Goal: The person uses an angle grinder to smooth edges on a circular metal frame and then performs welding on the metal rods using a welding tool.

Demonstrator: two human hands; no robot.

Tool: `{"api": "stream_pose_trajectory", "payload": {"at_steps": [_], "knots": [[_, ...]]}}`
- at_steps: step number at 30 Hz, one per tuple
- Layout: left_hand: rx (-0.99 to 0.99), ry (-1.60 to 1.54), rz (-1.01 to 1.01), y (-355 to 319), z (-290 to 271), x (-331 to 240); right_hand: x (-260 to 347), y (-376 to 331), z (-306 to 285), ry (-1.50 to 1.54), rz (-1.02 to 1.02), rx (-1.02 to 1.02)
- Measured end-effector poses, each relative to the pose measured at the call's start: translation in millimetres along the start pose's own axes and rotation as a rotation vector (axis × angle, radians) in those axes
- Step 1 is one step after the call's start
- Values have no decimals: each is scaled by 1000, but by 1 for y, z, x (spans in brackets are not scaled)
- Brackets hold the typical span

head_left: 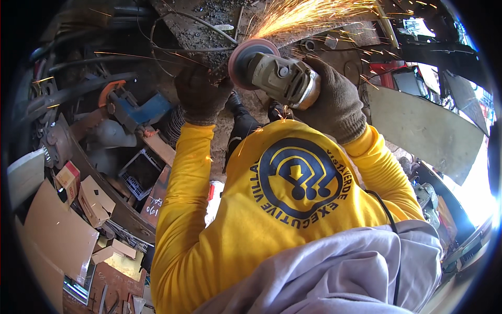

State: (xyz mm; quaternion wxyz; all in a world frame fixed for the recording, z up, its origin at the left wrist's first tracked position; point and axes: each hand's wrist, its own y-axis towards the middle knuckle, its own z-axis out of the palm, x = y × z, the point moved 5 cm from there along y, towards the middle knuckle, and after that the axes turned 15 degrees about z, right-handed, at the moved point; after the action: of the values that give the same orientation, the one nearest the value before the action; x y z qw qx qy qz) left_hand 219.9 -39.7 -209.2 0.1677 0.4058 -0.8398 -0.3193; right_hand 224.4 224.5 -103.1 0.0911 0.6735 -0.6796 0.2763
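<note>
My right hand [334, 99], in a brown knit glove, is wrapped around the body of an angle grinder [285, 78]. The grinder's round reddish disc [241, 62] faces left, and bright orange sparks [308, 18] stream from it toward the far right. Just left of the disc is my left hand [201, 94], gloved in the same way. Its fingers are closed on something dark against the disc edge, too shadowed to make out. Both arms wear yellow sleeves.
Ahead lies a worktop [193, 26] strewn with dark grit, with a thin cable [209, 25] looping across. To the left are a blue clamp-like tool [141, 110], a plastic crate [138, 172] and cardboard [60, 225]. A pale board [426, 128] leans at the right.
</note>
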Motion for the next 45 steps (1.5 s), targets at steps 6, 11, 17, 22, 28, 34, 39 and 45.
{"api": "stream_pose_trajectory", "payload": {"at_steps": [6, 11, 17, 22, 28, 34, 39, 45], "knots": [[-37, -36, -41, 4, -4, 0, 2, 2, 0, -14, 21, 29], [3, 11, -41, -4, 0, 1, 8, 2, -3, -22, 13, -6], [245, -145, -301, -3, 8, 8, -3, -1, -2, 1, 15, -6], [28, -138, -208, 10, -2, 5, -14, -8, -4, 62, 127, -1], [26, -175, -198, 13, -10, 6, -10, 0, -3, 28, 129, 50], [68, -110, -105, 3, -10, 1, 6, 4, -11, 76, 31, 25], [8, -60, -78, 6, -15, 0, 6, 4, -13, 43, 68, 42], [55, -103, -115, 16, -18, 0, -7, 0, -7, 52, 76, 67]]}}
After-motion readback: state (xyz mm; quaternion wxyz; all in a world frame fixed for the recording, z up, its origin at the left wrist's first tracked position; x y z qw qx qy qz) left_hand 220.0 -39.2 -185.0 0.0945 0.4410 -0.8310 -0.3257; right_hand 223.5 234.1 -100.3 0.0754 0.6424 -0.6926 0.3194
